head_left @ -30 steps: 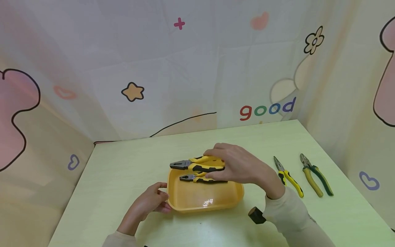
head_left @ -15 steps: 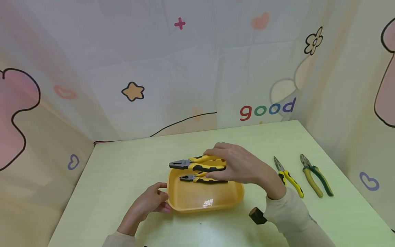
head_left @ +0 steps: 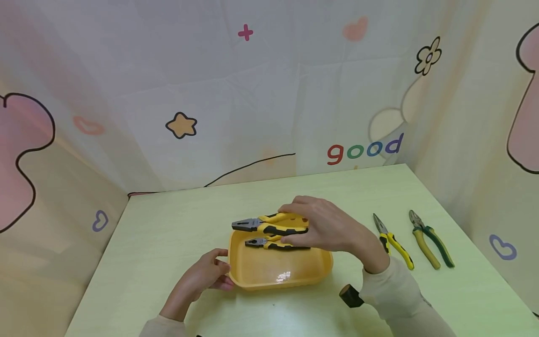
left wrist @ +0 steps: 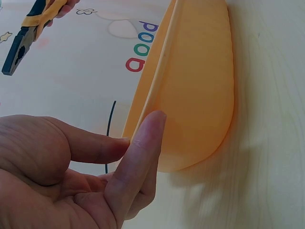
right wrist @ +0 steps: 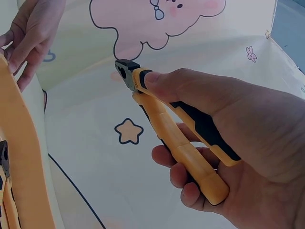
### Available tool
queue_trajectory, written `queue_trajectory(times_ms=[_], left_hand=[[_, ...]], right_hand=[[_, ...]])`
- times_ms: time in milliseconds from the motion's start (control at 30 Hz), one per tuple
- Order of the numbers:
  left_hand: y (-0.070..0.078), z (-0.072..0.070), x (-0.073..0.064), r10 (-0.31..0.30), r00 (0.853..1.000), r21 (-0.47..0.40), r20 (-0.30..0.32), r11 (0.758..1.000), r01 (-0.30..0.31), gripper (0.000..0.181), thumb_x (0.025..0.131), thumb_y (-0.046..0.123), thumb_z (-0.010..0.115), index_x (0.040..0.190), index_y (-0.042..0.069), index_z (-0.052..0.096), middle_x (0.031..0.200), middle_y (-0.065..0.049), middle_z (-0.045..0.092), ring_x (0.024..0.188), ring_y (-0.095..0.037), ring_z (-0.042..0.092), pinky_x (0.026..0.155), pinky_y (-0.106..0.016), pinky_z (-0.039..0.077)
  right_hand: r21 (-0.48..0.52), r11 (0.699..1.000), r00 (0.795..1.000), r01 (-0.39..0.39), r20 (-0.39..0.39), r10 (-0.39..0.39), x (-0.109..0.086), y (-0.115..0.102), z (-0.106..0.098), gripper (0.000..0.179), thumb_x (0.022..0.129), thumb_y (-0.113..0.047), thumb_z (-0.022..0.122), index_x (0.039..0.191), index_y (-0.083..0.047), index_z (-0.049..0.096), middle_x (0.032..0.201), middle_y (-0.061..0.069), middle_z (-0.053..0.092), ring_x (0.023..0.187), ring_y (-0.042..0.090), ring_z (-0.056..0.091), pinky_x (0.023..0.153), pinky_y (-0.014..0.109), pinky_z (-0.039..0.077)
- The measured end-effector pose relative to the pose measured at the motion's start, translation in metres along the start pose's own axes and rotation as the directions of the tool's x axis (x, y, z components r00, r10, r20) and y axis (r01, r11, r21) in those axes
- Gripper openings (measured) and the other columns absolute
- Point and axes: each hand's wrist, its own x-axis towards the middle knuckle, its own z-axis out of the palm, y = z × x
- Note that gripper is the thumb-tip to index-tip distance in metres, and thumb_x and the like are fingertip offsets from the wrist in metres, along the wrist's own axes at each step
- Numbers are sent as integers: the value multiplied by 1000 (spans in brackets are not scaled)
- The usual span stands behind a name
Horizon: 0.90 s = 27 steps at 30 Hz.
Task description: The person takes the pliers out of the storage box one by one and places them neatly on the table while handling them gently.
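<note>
Pinches the left end of a yellow tray [head_left: 271, 270] with the left grip [head_left: 206, 271]. Holds larger pliers [head_left: 269, 225] by the handles in the right grip [head_left: 323, 225], raised above the tray, jaws pointing left. Has smaller pliers [head_left: 271, 244] lying inside the tray. Shows, farther right on the desk [head_left: 177, 220], a black object [head_left: 351, 296] partly behind the sleeve [head_left: 393, 290], then needle-nose pliers [head_left: 383, 229], then green-handled pliers [head_left: 418, 228].

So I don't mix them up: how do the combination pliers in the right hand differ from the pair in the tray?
The held combination pliers are gripped by the right hand; the tray pliers lie in the orange tray. In the head view the held combination pliers look larger than the tray pliers, perhaps from being nearer. Both have yellow-and-black handles.
</note>
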Motion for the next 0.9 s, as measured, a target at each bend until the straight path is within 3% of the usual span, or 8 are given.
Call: queue_trajectory(times_ms=[300, 900], left_hand=[[0, 0, -1, 11, 1000, 2, 5, 1000, -11, 50, 100, -4, 51, 147, -15, 35, 105, -26, 59, 71, -22, 70, 67, -38, 66], [2, 0, -3, 16, 1000, 1, 17, 1000, -16, 50, 101, -3, 50, 147, -15, 34, 103, -25, 60, 71, -22, 70, 68, -39, 66]], right_hand=[[-16, 1000, 999, -17, -42, 17, -2, -2, 5, 55, 89, -43, 80, 131, -10, 69, 106, -1, 66, 85, 12, 56, 72, 28, 52], [-53, 989, 980, -138, -148, 129, -12, -10, 15, 59, 86, -45, 82, 129, -7, 69, 103, 0, 65, 83, 14, 55, 68, 29, 50]])
